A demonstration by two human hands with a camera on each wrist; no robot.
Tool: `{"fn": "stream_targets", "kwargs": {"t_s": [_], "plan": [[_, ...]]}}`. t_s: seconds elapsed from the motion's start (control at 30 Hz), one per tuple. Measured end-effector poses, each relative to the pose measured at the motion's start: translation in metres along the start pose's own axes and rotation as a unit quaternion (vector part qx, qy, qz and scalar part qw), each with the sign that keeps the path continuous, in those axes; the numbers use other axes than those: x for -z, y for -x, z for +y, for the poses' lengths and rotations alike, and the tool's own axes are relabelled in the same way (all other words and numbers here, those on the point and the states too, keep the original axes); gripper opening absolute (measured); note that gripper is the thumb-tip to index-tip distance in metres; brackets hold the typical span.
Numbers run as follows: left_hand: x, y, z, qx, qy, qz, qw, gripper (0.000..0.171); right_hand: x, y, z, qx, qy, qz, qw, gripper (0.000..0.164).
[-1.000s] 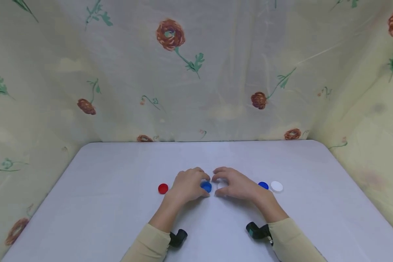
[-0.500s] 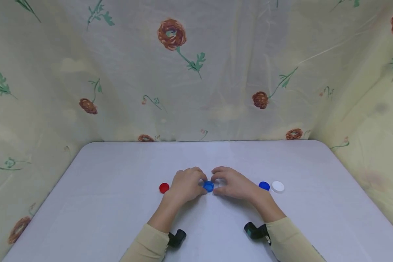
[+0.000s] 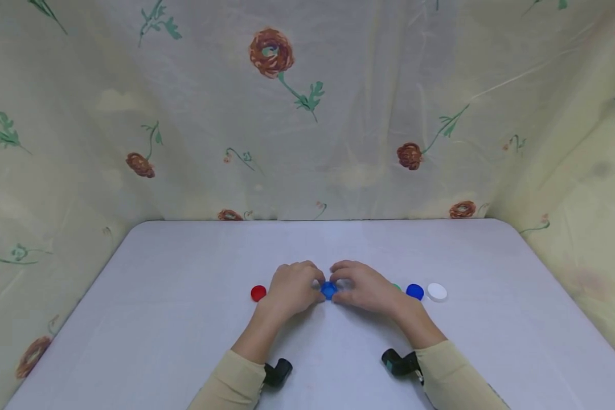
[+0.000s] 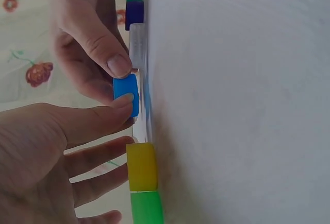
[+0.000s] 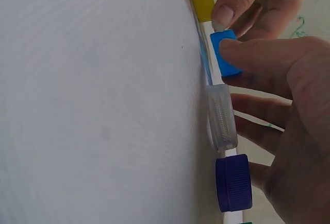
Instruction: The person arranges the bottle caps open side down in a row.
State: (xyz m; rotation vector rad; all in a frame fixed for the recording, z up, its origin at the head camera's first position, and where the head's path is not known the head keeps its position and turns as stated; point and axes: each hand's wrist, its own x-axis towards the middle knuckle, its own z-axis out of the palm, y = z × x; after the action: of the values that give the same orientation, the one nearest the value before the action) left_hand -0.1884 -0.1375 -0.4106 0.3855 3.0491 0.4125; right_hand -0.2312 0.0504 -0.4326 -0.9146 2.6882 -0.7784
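Between the two hands is a light blue bottle cap (image 3: 329, 291), tilted up on its edge close over the white table in both wrist views. My left hand (image 3: 294, 289) pinches it from the left, its thumb on the near side. From the right, my right hand (image 3: 366, 287) grips the same cap, with its thumb tip at the edge. A clear ribbed cap (image 5: 223, 117) stands beside the right fingers, with a purple cap (image 5: 234, 183) beyond it. Close to the left fingers stand a yellow cap (image 4: 142, 167) and a green cap (image 4: 146, 207). The far fingertips are partly hidden.
A red cap (image 3: 258, 293) lies left of the left wrist. Right of the right wrist lie a dark blue cap (image 3: 415, 292) and a white cap (image 3: 437, 292). The table (image 3: 210, 245) ends at a flowered cloth backdrop (image 3: 307, 142).
The blue cap has moved slightly right, out of the left hand's grasp to the middle between both hands. The right fingertips have come onto it. The head view has shifted slightly.
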Motion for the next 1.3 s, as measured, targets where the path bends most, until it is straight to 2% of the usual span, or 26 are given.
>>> {"fn": "stream_targets", "kwargs": {"t_s": [0.4,0.73,0.97,1.3], "plan": [[0.008,0.001,0.003,-0.014,0.001,0.036,0.9993,0.027,0.005,0.001,-0.003,0.008,-0.037,0.035,0.999,0.021],[0.011,0.002,0.008,-0.017,-0.005,0.053,0.9984,0.032,0.007,0.002,0.000,0.001,-0.089,0.029,0.996,0.010],[0.011,0.003,0.006,-0.023,-0.015,0.070,0.9972,0.028,0.008,0.002,0.005,-0.004,-0.121,0.032,0.992,0.015],[0.011,0.002,0.005,-0.024,-0.040,0.080,0.9957,0.028,0.009,0.002,0.008,-0.002,-0.135,0.032,0.990,0.027]]}}
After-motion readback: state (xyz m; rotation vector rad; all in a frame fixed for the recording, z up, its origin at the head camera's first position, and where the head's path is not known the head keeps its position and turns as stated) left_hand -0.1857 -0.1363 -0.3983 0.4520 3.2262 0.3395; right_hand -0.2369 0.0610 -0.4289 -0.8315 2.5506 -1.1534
